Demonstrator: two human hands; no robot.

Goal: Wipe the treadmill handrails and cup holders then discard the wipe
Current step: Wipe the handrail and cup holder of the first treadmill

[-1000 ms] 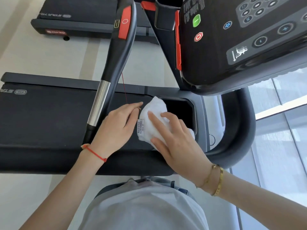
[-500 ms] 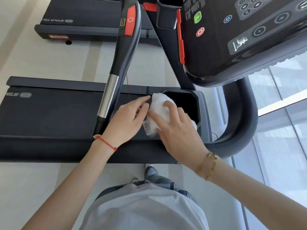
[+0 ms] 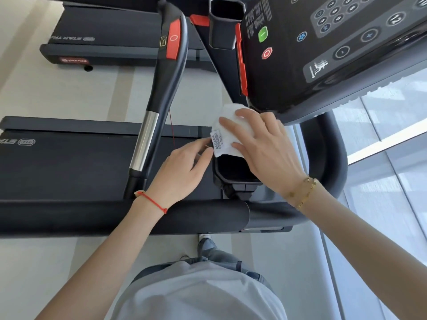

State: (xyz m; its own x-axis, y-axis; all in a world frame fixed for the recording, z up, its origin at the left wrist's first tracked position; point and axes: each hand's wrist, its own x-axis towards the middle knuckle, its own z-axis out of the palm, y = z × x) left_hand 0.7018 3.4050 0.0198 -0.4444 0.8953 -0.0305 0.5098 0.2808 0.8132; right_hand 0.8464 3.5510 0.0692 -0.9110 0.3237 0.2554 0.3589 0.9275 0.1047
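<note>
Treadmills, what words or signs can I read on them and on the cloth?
"STAR TRAC", upside down: far treadmill's frame and its red badge.
"STA", cut off: near treadmill.
Circle sign: red handrail button.
Walking-figure sign: console.
Cloth tag, keypad digits, console small print: too small to read.
</note>
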